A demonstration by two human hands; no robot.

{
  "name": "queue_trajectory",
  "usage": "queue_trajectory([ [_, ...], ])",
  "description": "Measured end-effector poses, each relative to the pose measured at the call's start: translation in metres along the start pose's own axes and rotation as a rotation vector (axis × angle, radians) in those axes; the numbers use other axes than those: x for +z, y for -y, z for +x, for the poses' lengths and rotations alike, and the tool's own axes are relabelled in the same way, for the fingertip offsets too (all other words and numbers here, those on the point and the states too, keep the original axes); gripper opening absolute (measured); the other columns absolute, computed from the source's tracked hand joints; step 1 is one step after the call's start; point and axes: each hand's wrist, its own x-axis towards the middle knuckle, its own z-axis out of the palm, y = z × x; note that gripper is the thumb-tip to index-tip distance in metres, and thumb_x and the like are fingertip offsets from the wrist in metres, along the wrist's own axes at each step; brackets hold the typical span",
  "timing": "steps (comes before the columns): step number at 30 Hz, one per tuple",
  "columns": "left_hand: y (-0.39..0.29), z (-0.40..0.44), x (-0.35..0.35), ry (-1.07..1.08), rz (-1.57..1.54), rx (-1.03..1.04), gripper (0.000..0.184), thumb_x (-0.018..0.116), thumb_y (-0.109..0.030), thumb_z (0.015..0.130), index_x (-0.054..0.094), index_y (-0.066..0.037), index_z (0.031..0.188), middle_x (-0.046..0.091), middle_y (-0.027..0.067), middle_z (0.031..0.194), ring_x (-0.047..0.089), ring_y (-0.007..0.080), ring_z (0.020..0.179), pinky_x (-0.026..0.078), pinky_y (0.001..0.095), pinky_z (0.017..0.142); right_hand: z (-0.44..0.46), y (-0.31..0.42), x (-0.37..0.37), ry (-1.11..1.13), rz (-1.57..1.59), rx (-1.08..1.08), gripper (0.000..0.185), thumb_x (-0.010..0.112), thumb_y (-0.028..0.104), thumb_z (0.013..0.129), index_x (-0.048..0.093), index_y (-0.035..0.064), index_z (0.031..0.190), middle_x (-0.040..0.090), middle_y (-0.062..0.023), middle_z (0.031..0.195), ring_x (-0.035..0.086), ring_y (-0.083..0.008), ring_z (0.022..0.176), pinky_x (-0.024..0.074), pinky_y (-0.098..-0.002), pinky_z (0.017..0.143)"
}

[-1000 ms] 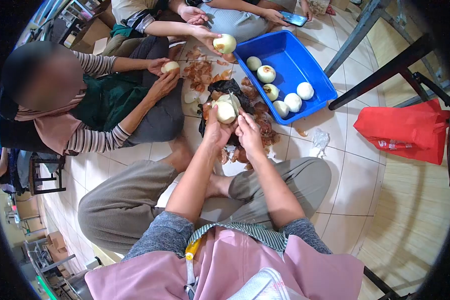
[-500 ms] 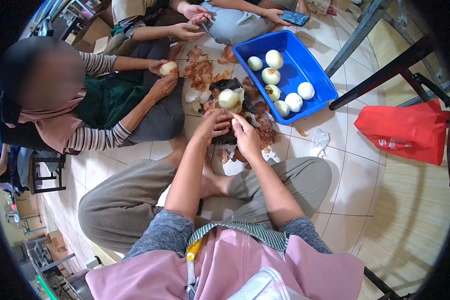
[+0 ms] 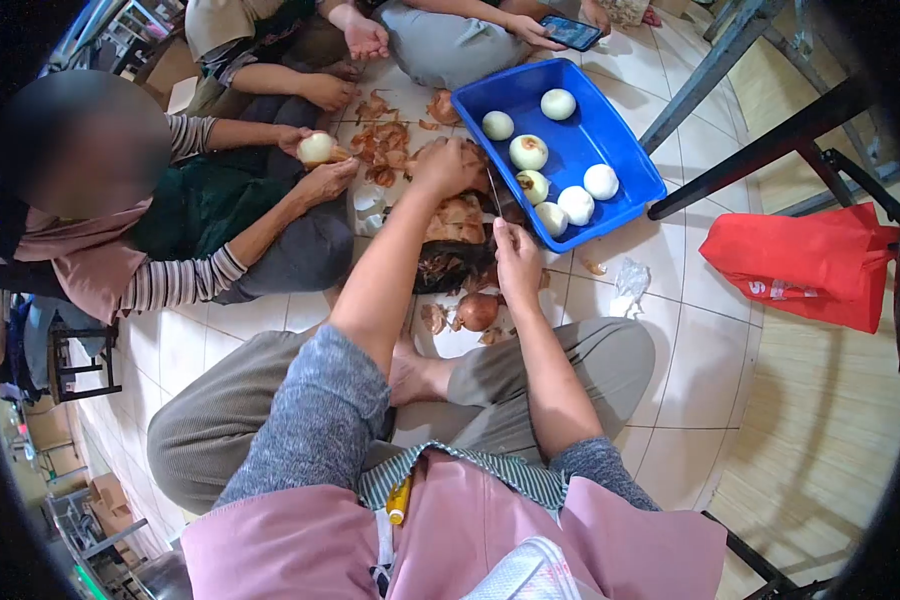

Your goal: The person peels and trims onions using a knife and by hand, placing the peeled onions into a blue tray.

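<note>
From the head, the right hand (image 3: 516, 262) is closed around a thin metal knife (image 3: 496, 192). The left hand (image 3: 452, 168) is beside a smooth blue plastic tub (image 3: 615, 140); I can't tell if its fingers hold anything. Round, pale onions (image 3: 576, 205) sit in the tub. A shiny brown onion (image 3: 478, 312) lies near dry, papery skins (image 3: 382, 143).

My left hand (image 3: 448, 168) hides whatever lies beneath its palm, and I can't see its fingertips. My right hand (image 3: 516, 260) covers the handle of the knife (image 3: 497, 192). Peel (image 3: 455, 218) partly conceals the black bag (image 3: 448, 270). The red bag's (image 3: 805, 262) lettering and the phone's (image 3: 570, 33) screen are too small to read. The top edge cuts off the people (image 3: 260, 40) opposite me; a nearer head (image 3: 80, 150) is blurred.
</note>
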Motion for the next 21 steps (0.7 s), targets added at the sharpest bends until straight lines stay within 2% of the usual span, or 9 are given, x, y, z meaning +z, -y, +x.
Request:
queue_trajectory([
  [1, -0.001, 0.011, 0.007, 0.14, 0.086, -0.12, 0.056, 0.071, -0.04, 0.077, 0.059, -0.001, 0.116, 0.064, 0.025, 0.115, 0.058, 0.0428, 0.113, 0.047, 0.0484, 0.097, -0.001, -0.001, -0.001, -0.011, 0.006, 0.007, 0.054, 0.053, 0.055, 0.096, 0.069, 0.0034, 0.105, 0.07, -0.0183, 0.094, 0.066, -0.0337, 0.089, 0.0489, -0.0408, 0.083],
  [4, -0.008, 0.028, 0.017, 0.317, 0.245, -0.133, 0.071, 0.07, -0.045, 0.076, 0.052, 0.0, 0.127, 0.06, 0.0256, 0.124, 0.056, 0.0433, 0.118, 0.047, 0.0491, 0.099, -0.001, -0.002, -0.003, -0.025, 0.068, -0.04, 0.051, 0.055, 0.051, 0.096, 0.068, 0.003, 0.104, 0.07, -0.0185, 0.094, 0.066, -0.0319, 0.088, 0.049, -0.0394, 0.082],
  [5, -0.019, 0.028, 0.014, 0.417, 0.242, -0.151, 0.066, 0.067, -0.037, 0.082, 0.045, -0.006, 0.136, 0.055, 0.0252, 0.131, 0.054, 0.0437, 0.121, 0.047, 0.0526, 0.098, 0.002, -0.01, 0.001, -0.047, 0.12, -0.1, 0.048, 0.057, 0.049, 0.096, 0.069, 0.0027, 0.103, 0.07, -0.0182, 0.091, 0.066, -0.0303, 0.086, 0.049, -0.039, 0.08],
  [8, -0.017, 0.023, 0.062, 0.215, 0.283, -0.287, 0.079, 0.078, -0.041, 0.071, 0.048, -0.012, 0.138, 0.055, 0.0197, 0.127, 0.055, 0.0411, 0.118, 0.045, 0.054, 0.098, 0.006, -0.008, 0.003, -0.01, 0.093, -0.039, 0.047, 0.057, 0.047, 0.096, 0.068, 0.0021, 0.104, 0.069, -0.018, 0.088, 0.066, -0.0301, 0.083, 0.0489, -0.0388, 0.078],
  [9, 0.001, 0.027, 0.101, 0.091, 0.413, -0.268, 0.064, 0.069, -0.032, 0.081, 0.047, -0.016, 0.139, 0.054, 0.0175, 0.123, 0.057, 0.04, 0.112, 0.047, 0.0524, 0.093, 0.007, -0.003, 0.002, 0.001, 0.089, -0.028, 0.046, 0.057, 0.046, 0.096, 0.068, 0.0018, 0.104, 0.069, -0.0184, 0.087, 0.066, -0.0303, 0.083, 0.049, -0.0392, 0.078],
  [12, 0.002, 0.027, 0.098, 0.07, 0.4, -0.249, 0.054, 0.06, -0.026, 0.088, 0.047, -0.018, 0.14, 0.055, 0.0176, 0.121, 0.059, 0.0395, 0.11, 0.048, 0.0507, 0.09, 0.015, -0.007, 0.01, 0.005, 0.099, -0.014, 0.046, 0.058, 0.046, 0.096, 0.068, 0.002, 0.106, 0.07, -0.0183, 0.091, 0.067, -0.0302, 0.086, 0.0495, -0.0384, 0.081],
  [16, 0.006, 0.018, 0.057, 0.208, 0.0, -0.301, 0.064, 0.072, -0.027, 0.077, 0.049, -0.013, 0.134, 0.054, 0.0202, 0.121, 0.059, 0.0412, 0.109, 0.051, 0.0506, 0.088, 0.019, -0.007, 0.008, 0.023, 0.076, 0.028, 0.046, 0.058, 0.046, 0.096, 0.069, 0.002, 0.107, 0.071, -0.0173, 0.093, 0.067, -0.0298, 0.088, 0.0494, -0.0376, 0.082],
  [17, 0.003, 0.013, 0.045, 0.099, -0.038, -0.349, 0.067, 0.078, -0.029, 0.07, 0.052, -0.01, 0.129, 0.057, 0.0243, 0.123, 0.06, 0.0403, 0.112, 0.051, 0.0494, 0.09, 0.021, -0.012, 0.009, 0.007, 0.089, 0.016, 0.046, 0.058, 0.045, 0.096, 0.069, 0.0018, 0.107, 0.071, -0.0172, 0.094, 0.067, -0.0292, 0.088, 0.0493, -0.0374, 0.082],
  [21, 0.067, 0.005, 0.041, 0.015, -0.256, -0.324, 0.059, 0.077, -0.028, 0.073, 0.056, -0.006, 0.123, 0.065, 0.0237, 0.115, 0.065, 0.0368, 0.106, 0.051, 0.0437, 0.092, 0.018, -0.006, 0.007, -0.006, 0.168, -0.009, 0.043, 0.058, 0.042, 0.098, 0.068, 0.0011, 0.107, 0.071, -0.017, 0.096, 0.066, -0.027, 0.09, 0.0485, -0.0361, 0.083],
])
